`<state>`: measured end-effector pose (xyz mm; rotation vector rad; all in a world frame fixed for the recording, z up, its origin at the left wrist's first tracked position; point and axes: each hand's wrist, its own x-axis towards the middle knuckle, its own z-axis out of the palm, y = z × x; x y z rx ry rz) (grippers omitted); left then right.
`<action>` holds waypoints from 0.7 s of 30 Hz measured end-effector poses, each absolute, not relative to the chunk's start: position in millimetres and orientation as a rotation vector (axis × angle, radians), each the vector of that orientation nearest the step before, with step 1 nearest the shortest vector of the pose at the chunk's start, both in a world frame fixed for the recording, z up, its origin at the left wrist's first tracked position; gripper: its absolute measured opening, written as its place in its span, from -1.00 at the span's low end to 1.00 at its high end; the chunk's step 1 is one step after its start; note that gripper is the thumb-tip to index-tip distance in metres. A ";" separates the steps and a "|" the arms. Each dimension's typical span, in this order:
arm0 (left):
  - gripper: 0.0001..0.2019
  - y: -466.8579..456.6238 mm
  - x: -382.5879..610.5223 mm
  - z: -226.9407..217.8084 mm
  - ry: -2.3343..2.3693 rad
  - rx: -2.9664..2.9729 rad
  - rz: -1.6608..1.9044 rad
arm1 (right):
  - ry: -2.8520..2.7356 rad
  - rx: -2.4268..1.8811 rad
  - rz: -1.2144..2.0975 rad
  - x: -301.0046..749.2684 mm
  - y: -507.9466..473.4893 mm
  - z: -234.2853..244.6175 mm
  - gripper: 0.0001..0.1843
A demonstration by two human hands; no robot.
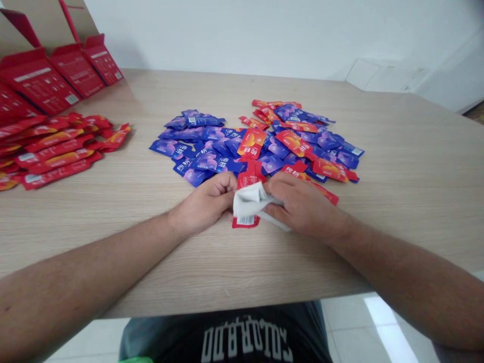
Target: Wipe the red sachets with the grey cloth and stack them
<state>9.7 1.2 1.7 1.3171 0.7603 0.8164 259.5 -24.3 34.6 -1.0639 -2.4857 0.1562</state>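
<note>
Forearms [109, 263] slant inward, right grip [297, 204] closed on white cloth [246, 202].

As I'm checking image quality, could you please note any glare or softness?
In the head view, bright glare crosses the floor at lower right; in the head view, fine print on the red sachet under the white cloth looks too soft to read.

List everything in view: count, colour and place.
Table: one, light wood, centre
Boxes: several, red, far left
Stacked sachets: many, red and orange, left
Heaped sachets: many, blue and red, centre
Cloth: one, white, front centre
Single sachet: one, red, partly under cloth
Wall: one, white, behind
Floor: one, pale, below
Shirt: one, black, bottom centre
Trousers: one pair, grey, bottom
Arms: two, bare, foreground
Left hand: one, bare, by sachet
Right hand: one, bare, gripping cloth
</note>
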 end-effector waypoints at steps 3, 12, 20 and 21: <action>-0.74 1.6 9.7 1.3 0.777 1.319 0.809 | -2.348 -1.182 0.085 261.1 -22.2 34.6 -0.84; -0.74 1.0 10.4 3.3 0.776 1.304 0.810 | -2.360 -1.172 0.089 260.3 -23.2 35.0 -0.85; -0.76 -0.6 15.4 5.8 0.814 1.215 0.829 | -2.392 -1.258 0.138 263.1 -21.7 31.8 -0.82; -0.78 1.2 14.0 10.1 0.827 1.197 0.834 | -2.344 -1.353 0.118 265.9 -19.2 30.8 -0.77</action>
